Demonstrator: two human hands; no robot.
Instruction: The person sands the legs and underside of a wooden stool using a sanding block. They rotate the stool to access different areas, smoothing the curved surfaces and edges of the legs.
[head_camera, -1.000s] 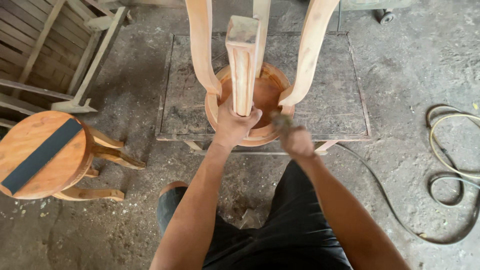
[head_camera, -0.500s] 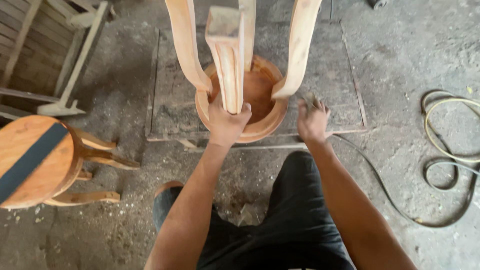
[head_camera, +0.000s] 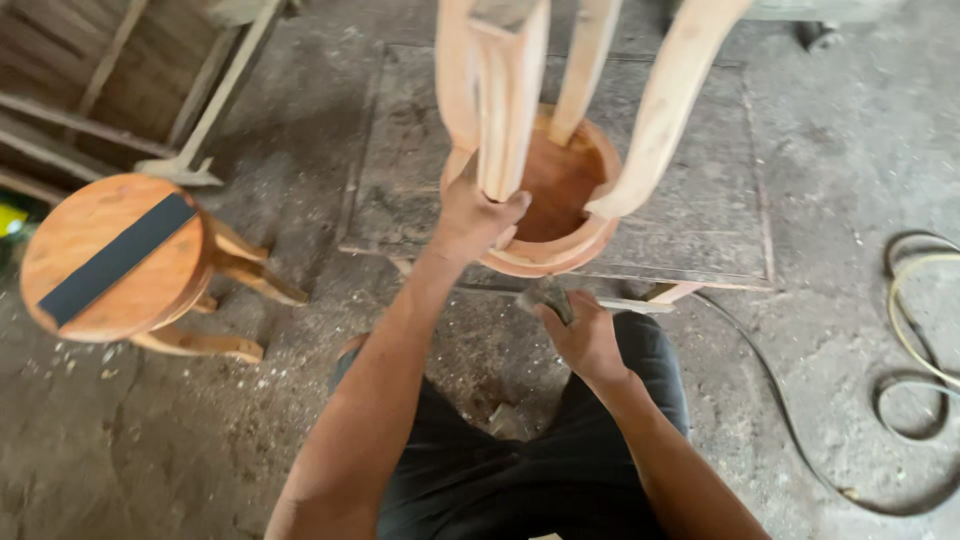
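1. The left hand (head_camera: 470, 215) is shut tight on one leg of the upside-down wooden stool (head_camera: 545, 200).
2. The right hand (head_camera: 580, 335) is curled around a small dark thing I cannot make out, just below the bench (head_camera: 700, 230) edge.
3. The stool's round seat sits flat on the bench, near the front edge, with its long legs pointing straight up.
4. Another stool (head_camera: 120, 260) stands well apart on the left, and a hose (head_camera: 915, 330) lies on the floor to the right.

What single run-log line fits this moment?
left hand: grips upturned stool leg | right hand: holds small dark object, unclear | stool on low workbench
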